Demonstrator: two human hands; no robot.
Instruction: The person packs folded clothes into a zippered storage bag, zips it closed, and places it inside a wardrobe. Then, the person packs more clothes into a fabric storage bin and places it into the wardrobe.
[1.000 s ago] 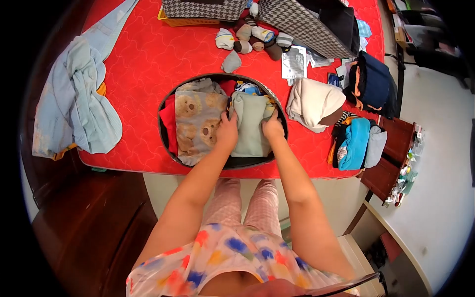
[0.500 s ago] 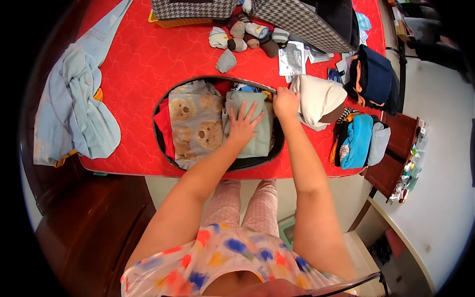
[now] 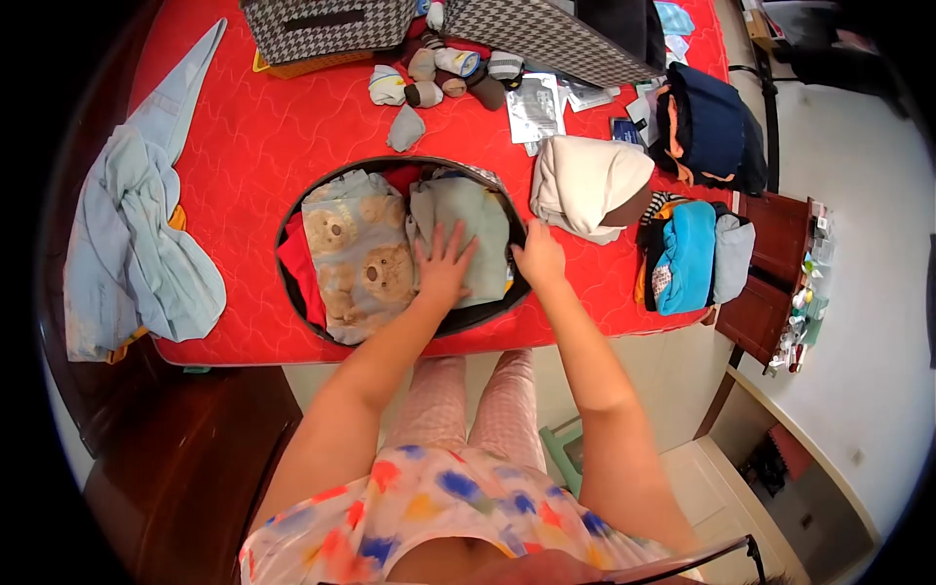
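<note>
An oval dark bag lies open near the bed's front edge. Inside, on its left half, is a folded grey garment with teddy bear prints, with a strip of red cloth beside it. A folded grey-green garment fills the right half. My left hand rests flat on that garment, fingers spread. At the bag's right edge, my right hand has its fingers curled around the rim. Part of the cloth beneath the grey-green garment is hidden.
A cream folded garment lies right of the bag, near stacked clothes and a dark blue pile. Rolled socks, silver packets and houndstooth boxes sit farther back. Loose light-blue clothing lies at left on the red bedspread.
The view has shifted, so the bed things appear farther left. My left hand has slid toward me on the grey-green garment, and my right hand has moved nearer along the bag's rim.
</note>
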